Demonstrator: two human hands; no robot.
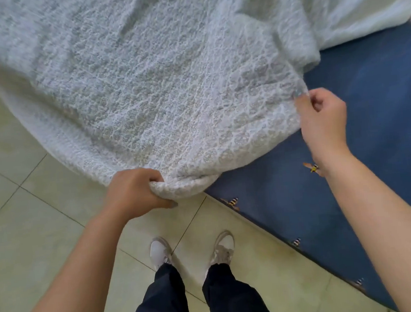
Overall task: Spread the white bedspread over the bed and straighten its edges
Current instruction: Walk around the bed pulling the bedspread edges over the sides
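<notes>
Left hand (136, 191) grips bunched corner of white textured woven bedspread (159, 85), fingers curled round fold. Right hand (323, 119) pinches its side edge between thumb and fingertips. Bedspread drapes off blue bee-print bed sheet (368, 108) toward pale tiled floor (32, 218).

Grips bunched corner of white bedspread (158, 98) in left hand (136, 193); pinches its edge with right hand (324, 119), above blue sheet (379, 93).

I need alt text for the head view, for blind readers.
The left hand grips a bunched fold of the white bedspread, and the right hand pinches its edge above a blue surface. Below are white shoes on a tiled floor.
</notes>
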